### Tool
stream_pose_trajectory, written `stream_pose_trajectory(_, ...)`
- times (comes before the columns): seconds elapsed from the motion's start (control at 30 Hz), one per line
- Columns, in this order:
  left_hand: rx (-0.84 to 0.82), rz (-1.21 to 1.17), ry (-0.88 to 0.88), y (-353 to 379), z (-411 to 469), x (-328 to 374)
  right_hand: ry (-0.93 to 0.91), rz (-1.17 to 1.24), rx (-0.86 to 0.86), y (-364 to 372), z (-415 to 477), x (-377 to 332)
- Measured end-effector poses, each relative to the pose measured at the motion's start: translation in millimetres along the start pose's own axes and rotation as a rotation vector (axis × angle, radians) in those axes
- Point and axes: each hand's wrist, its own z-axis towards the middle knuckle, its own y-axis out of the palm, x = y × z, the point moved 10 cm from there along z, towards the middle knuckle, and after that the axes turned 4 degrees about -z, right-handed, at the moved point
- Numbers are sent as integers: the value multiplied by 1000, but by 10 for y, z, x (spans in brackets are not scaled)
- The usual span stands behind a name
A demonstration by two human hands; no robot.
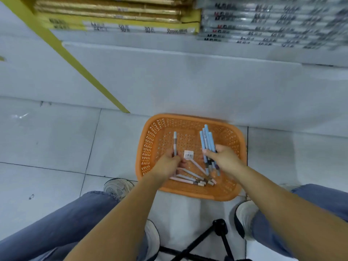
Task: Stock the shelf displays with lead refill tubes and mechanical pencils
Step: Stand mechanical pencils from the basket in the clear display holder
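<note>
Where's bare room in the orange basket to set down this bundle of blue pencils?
The far half of the basket floor, between its far rim and the white tag, is bare. The near half is crowded with pink pencils.

1. The bare left forearm (116, 213) comes in from 7 o'clock and points toward 1 o'clock.
2. The left hand (168, 162), knuckles up, pinches one slim light-blue plastic mechanical pencil (175, 142) that points to 12 o'clock.
3. The bare right forearm (282, 204) comes in from 4 o'clock and points toward 10 o'clock.
4. The right hand (224, 157) curls round a bundle of light-blue mechanical pencils (207, 140).
</note>
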Motion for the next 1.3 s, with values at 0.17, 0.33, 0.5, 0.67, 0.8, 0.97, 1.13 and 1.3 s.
stream_pose_trajectory(0.17, -176, 24, 213, 300, -513, 715, -194, 292, 31, -250, -482, -798)
stream_pose_trajectory(0.33, -229, 90, 519, 458, -1211, 1496, -407, 398, 113, -470, -1150, -1486)
stream_pose_trajectory(0.5, -203, 215, 712, 454, -1929, 2089, -508, 334, -32, -656, -1786, -2084)
stream_pose_trajectory(0.67, -179, 239, 782, 361, -2515, 2580, -651, 222, -128, -1036, -2399, -2699)
stream_pose_trajectory(0.8, -175, 162, 785, 236, -2813, 2886, -747, -137, 130, -1458, -2694, -3004)
stream_pose_trajectory(0.97, -89, 24, 911, 142, -2984, 3158, -794, -144, 124, -1541, -2745, -3062)
stream_pose_trajectory(1.13, 89, -1, 1036, 53, -3032, 3341, -920, -120, 162, -1672, -2863, -3160)
stream_pose_trajectory(1.3, 143, 7, 1014, 22, -2942, 3387, -940, -34, 213, -1812, -2929, -3182)
